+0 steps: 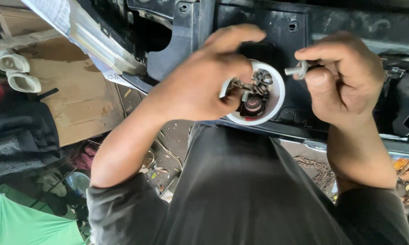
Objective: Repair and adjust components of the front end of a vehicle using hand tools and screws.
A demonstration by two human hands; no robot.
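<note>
Left hand, frame centre: fingers dipped in white cup of mixed fasteners. Right hand, upper right: pinching a bolt; best gripped firmly, kept over the cup.

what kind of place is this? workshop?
Likely an informal vehicle repair workshop. The left hand digs in a white cup of nuts and washers, the right hand pinches a bolt, both against a black plastic vehicle panel; a chain lies on the cluttered floor.

White cup – silver bolt, black panel, green tarp.
</note>
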